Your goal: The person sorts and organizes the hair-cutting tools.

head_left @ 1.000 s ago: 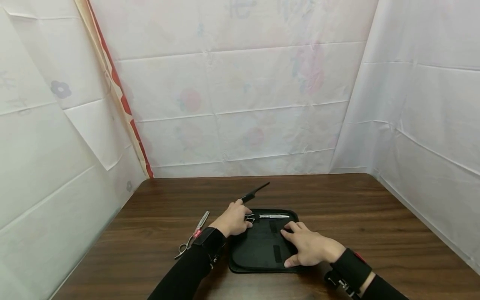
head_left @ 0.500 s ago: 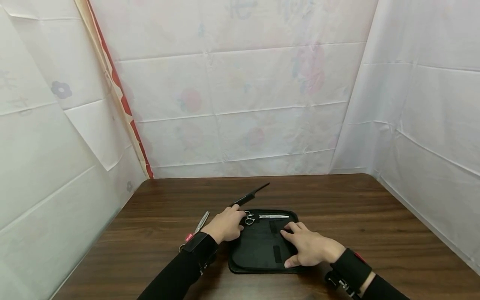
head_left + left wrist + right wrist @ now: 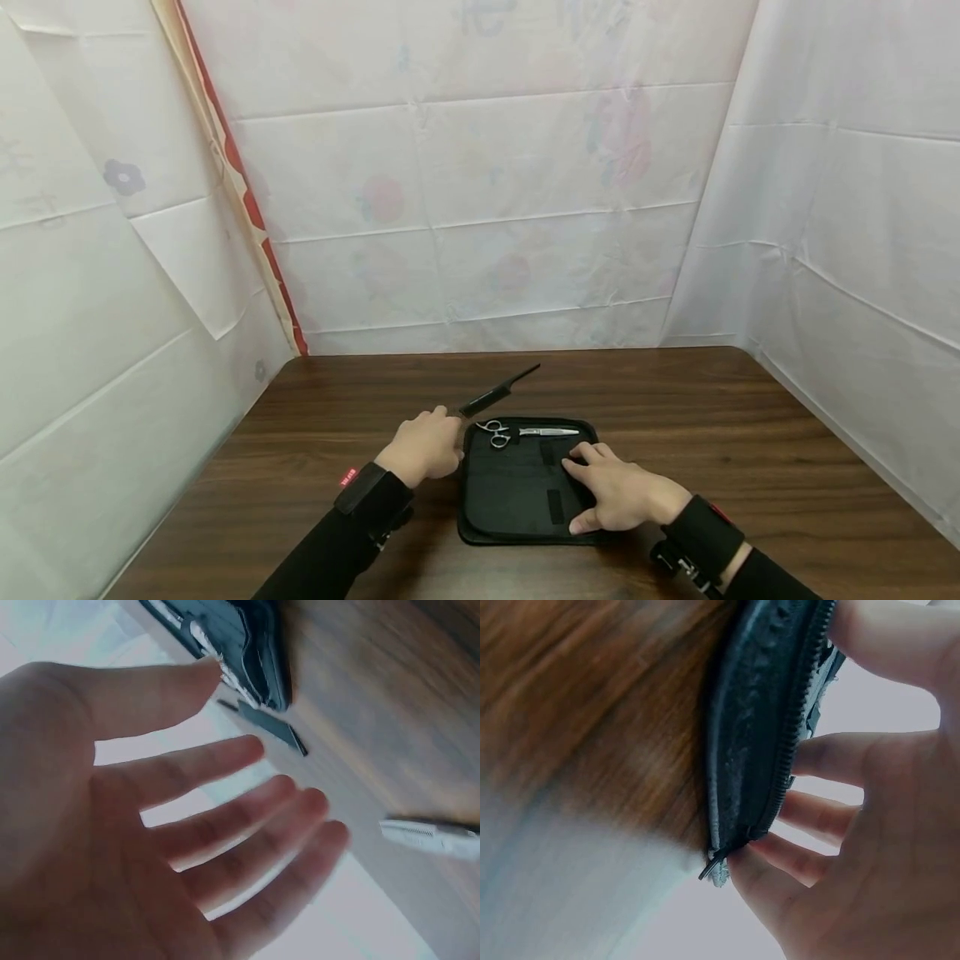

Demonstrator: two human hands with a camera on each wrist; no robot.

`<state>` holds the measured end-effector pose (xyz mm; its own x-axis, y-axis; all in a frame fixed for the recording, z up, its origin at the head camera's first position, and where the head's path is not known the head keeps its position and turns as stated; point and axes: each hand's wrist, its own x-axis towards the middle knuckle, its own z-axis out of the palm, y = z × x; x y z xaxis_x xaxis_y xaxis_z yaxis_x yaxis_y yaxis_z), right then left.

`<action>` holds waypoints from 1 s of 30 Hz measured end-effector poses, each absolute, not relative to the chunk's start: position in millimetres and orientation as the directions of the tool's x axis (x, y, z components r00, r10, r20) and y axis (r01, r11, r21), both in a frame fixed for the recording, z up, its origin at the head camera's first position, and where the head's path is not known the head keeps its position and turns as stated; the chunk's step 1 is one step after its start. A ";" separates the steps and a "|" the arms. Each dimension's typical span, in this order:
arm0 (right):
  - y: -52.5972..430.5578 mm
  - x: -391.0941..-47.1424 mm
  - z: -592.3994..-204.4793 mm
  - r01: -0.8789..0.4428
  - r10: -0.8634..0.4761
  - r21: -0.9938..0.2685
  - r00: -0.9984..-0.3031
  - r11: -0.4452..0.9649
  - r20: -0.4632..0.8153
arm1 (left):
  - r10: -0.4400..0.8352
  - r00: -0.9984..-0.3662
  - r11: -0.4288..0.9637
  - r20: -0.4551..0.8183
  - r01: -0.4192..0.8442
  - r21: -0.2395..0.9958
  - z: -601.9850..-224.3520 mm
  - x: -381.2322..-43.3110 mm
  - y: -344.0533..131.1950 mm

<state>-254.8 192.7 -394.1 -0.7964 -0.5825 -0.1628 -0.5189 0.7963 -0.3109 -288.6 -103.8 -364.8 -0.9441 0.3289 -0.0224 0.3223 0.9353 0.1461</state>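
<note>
A black zip case (image 3: 510, 496) lies open-faced on the wooden table. Silver scissors (image 3: 543, 432) lie along its far side, finger loops to the left, held by a black strap. My right hand (image 3: 622, 493) rests on the case's right edge; in the right wrist view the fingertips (image 3: 810, 757) touch the zipper side. Left of the case, my left hand (image 3: 425, 446) holds nothing, fingers spread in the left wrist view. A black tail comb (image 3: 487, 400) lies just beyond its fingertips. Toothed thinning scissors (image 3: 431, 836) show in the left wrist view, hidden behind the left hand in the head view.
The brown wooden table (image 3: 675, 400) ends at a white sheet (image 3: 480, 208) hung at the back and on both sides. A strip with a red edge (image 3: 240, 183) runs down the back left corner. Both wrists wear black bands.
My left hand has moved left, away from the scissors in the case, uncovering their finger loops and now covering the thinning scissors on the table. The right hand has stayed in place.
</note>
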 end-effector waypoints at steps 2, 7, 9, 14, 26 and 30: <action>192.4 -255.3 -394.3 -0.520 -0.584 -0.310 -0.795 0.796 -0.164 | 0.309 -0.950 0.943 -0.039 0.301 0.142 -361.8 -284.3 -110.6; 191.9 -256.7 -395.0 -0.522 -0.582 -0.300 -0.796 0.799 -0.166 | 0.247 -0.967 0.966 -0.067 0.239 0.099 -354.0 -276.7 -128.1; 191.8 -256.9 -395.4 -0.520 -0.580 -0.299 -0.797 0.800 -0.167 | 0.217 -0.973 0.974 -0.078 0.210 0.086 -351.5 -273.6 -134.1; 190.4 -257.2 -396.2 -0.519 -0.581 -0.304 -0.797 0.799 -0.168 | 0.149 -0.981 0.988 -0.126 0.141 0.071 -351.0 -267.1 -148.5; 190.5 -258.2 -396.3 -0.520 -0.582 -0.301 -0.795 0.799 -0.171 | 0.099 -0.965 0.993 -0.242 0.078 0.094 -362.7 -262.1 -162.9; 190.3 -257.8 -396.7 -0.522 -0.585 -0.306 -0.793 0.796 -0.168 | 0.107 -0.967 0.990 -0.231 0.081 0.118 -365.5 -260.9 -169.6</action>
